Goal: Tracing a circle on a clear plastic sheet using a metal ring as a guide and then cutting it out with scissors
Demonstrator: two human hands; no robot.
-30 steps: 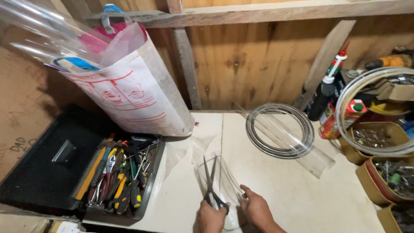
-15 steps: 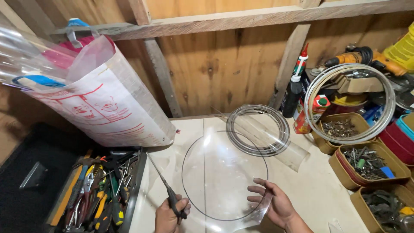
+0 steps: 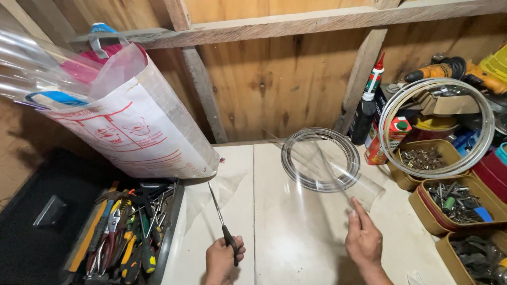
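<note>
My left hand (image 3: pixel 223 257) grips the black handles of a pair of scissors (image 3: pixel 221 220), whose closed blades point up and left over the white worktop (image 3: pixel 274 232). Off to the right, my right hand (image 3: pixel 363 240) pinches the edge of a clear plastic sheet (image 3: pixel 338 174), raised and tilted so it is barely visible. Behind the sheet a coil of clear tubing (image 3: pixel 320 158) lies flat on the worktop.
A black toolbox (image 3: pixel 127 232) full of pliers and screwdrivers sits at the left. A large printed bag (image 3: pixel 124 124) of rolled clear sheets leans above it. Trays of screws (image 3: pixel 454 198), a wire hoop (image 3: pixel 437 129), a sealant tube (image 3: pixel 368 103) and a drill (image 3: pixel 449 69) crowd the right.
My right hand lifted and turned the clear sheet from lying flat to edge-on at the right. My left hand stayed low with the scissors. My head view shifted slightly.
</note>
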